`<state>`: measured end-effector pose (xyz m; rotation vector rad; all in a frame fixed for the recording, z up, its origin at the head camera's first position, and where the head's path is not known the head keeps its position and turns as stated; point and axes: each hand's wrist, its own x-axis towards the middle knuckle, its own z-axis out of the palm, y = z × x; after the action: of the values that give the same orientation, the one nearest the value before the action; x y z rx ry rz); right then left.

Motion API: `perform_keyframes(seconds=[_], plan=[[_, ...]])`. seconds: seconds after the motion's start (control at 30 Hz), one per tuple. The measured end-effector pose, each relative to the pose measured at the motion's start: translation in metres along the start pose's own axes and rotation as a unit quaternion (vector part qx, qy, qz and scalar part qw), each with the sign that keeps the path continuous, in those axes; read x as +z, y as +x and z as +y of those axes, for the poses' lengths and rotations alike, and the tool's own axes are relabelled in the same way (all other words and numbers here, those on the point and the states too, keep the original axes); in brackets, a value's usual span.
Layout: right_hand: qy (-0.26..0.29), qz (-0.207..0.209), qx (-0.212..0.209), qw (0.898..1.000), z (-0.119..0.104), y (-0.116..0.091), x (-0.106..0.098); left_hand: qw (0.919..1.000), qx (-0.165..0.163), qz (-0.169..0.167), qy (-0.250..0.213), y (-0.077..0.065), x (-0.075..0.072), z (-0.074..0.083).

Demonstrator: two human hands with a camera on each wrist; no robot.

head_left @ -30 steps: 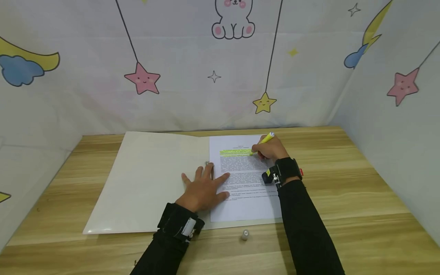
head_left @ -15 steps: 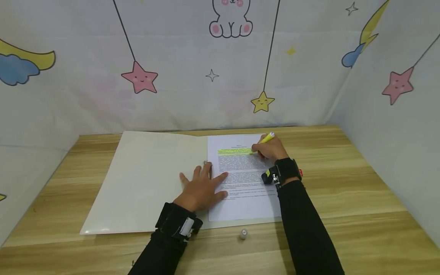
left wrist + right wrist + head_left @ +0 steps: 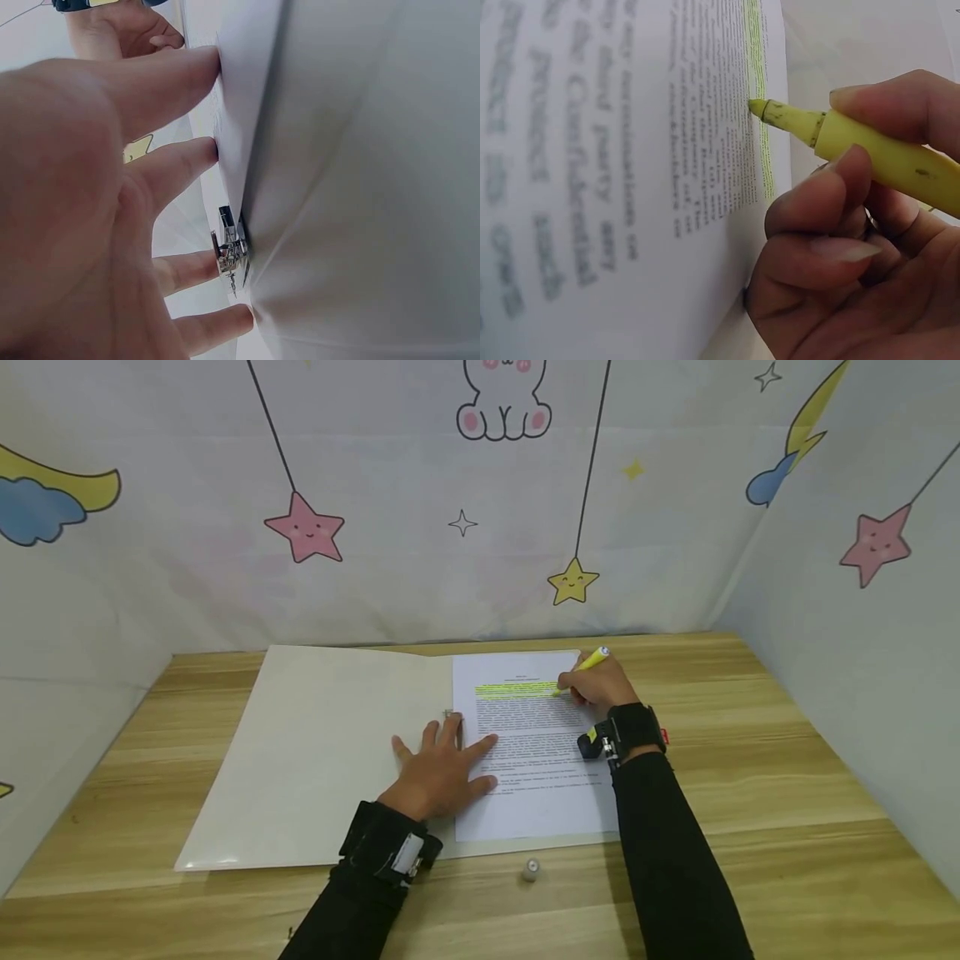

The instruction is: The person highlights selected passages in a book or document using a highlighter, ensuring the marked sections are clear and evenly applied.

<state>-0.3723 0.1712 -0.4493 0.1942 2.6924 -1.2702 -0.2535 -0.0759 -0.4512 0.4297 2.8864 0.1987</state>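
Observation:
My right hand (image 3: 602, 683) pinches an uncapped yellow highlighter (image 3: 889, 154), its tip at a line of print near the top of a printed sheet (image 3: 536, 814). Several lines there carry yellow marking. Spread and flat, my left hand (image 3: 435, 777) rests at the sheet's left edge, thumb and index finger on the paper, the other fingers over the folder (image 3: 300, 760). The sheet lies on the right side of this open white folder. A metal clip (image 3: 231, 251) sits at the fold, close by the left fingers; in the head view the hand partly hides it.
A small grey cap (image 3: 531, 870) stands on the wooden table (image 3: 765, 760) just in front of the folder. Behind the table hangs a white backdrop (image 3: 390, 593) printed with stars, and more of it closes off both sides.
The right hand has slid a little to the right with the highlighter, and the yellow marking on that line reaches further right. The left hand stays put on the paper; the view shifts slightly.

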Motion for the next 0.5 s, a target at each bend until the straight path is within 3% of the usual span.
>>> perform_keyframes(seconds=[0.5], plan=[[0.035,-0.006,0.018,0.999,0.0048,0.0011,-0.0049,1.0,-0.001,0.003,-0.001,0.0013,0.0022,0.0007]])
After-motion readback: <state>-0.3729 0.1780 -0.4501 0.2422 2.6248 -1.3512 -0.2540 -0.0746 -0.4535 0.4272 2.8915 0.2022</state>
